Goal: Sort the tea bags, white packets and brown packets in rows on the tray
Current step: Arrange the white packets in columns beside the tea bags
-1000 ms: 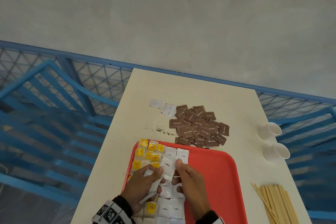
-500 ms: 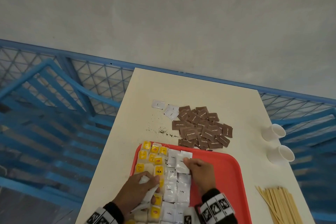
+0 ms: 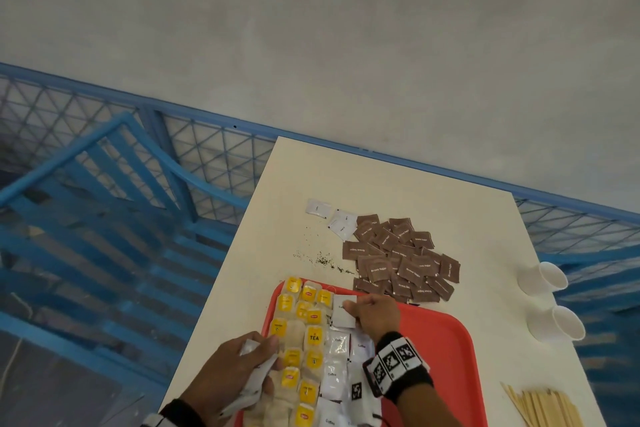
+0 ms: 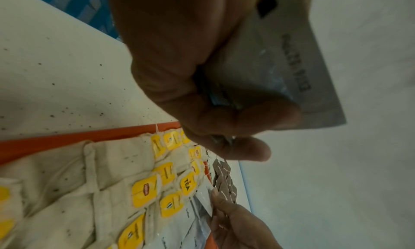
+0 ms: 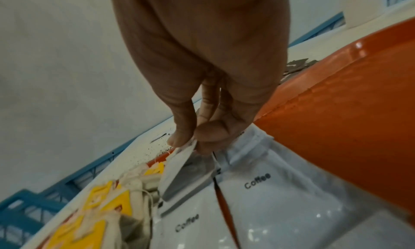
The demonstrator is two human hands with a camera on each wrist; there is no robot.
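A cream-white bench (image 3: 398, 184) carries everything here. A red tray (image 3: 446, 350) sits on it at the near edge, and the rest lies around that tray. Just beyond the tray's far rim, touching it or nearly so, is a loose heap of brown packets (image 3: 401, 258), overlapping one another. At the far left of that heap lie two white packets (image 3: 330, 217), one touching the brown ones, the other just beside it. Between these and the tray's far left corner, dark crumbs (image 3: 320, 258) are scattered across the bench. Right of the tray stand two white paper cups (image 3: 550, 302), well apart from it, and nearer, a bundle of wooden stirrers (image 3: 543, 407).
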